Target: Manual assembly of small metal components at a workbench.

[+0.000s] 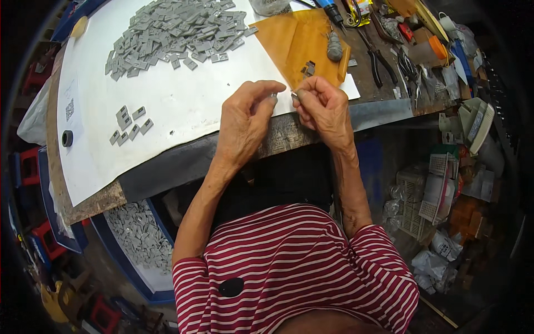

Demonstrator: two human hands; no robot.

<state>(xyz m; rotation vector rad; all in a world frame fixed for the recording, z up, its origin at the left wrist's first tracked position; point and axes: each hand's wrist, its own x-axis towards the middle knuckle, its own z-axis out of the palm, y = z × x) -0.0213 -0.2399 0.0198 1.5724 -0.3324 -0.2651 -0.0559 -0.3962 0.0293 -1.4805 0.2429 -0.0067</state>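
My left hand (245,119) and my right hand (325,106) meet over the near edge of the workbench (183,161), fingertips almost touching. Each pinches a small grey metal piece (293,96) between thumb and fingers; the pieces are mostly hidden by the fingers. A big heap of flat grey rectangular parts (175,33) lies at the far side of the white sheet (178,106). A small group of the same grey parts (129,123) sits to the left of my left hand.
An orange-brown sheet (297,42) lies beyond my hands with a grey lump and small parts on it. Pliers (378,55) and assorted tools crowd the right end. A blue tray of grey parts (139,236) sits below the bench on the left. Plastic baskets and bags stand lower right.
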